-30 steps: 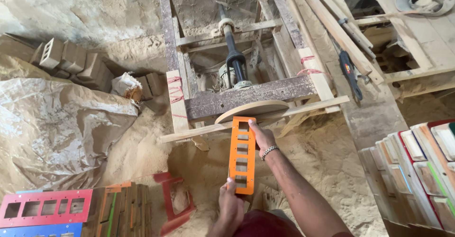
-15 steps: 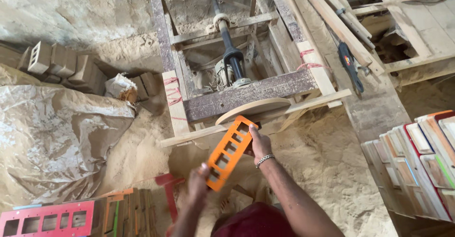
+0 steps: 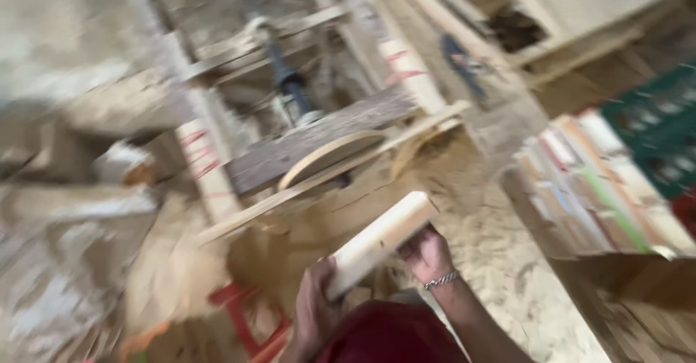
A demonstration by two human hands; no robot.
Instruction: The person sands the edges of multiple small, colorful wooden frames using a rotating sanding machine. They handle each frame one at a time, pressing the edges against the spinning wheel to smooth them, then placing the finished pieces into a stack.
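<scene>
- Wooden piece [image 3: 380, 241]: one pale, flat, oblong board with a rounded upper end, which I see edge-on and tilted, upper end toward the right. It sits low in the middle of my view, between both hands and in front of the wooden machine frame. The picture is motion-blurred, so I cannot make out any surface detail.
- Left hand [image 3: 317, 311]: closed around the lower end of the wooden piece, fingers wrapped on its underside.
- Right hand [image 3: 428, 253]: gripping the upper end of the wooden piece from below; a metal chain bracelet [image 3: 441, 281] circles the wrist.
- Round wooden disc [image 3: 332, 157]: lying tilted on the frame, just above the held piece and apart from it.
- Wooden machine frame [image 3: 319, 142]: slatted, with red marks on its pale uprights; a dark vertical shaft [image 3: 288, 84] stands inside it.
- Sawdust [image 3: 493, 261]: covering the ground around and under the hands.
- Stack of coloured boards [image 3: 587, 182]: at the right, well apart from the hands.
- Red frame piece [image 3: 243, 319]: on the sawdust, lower left, near my left hand.
</scene>
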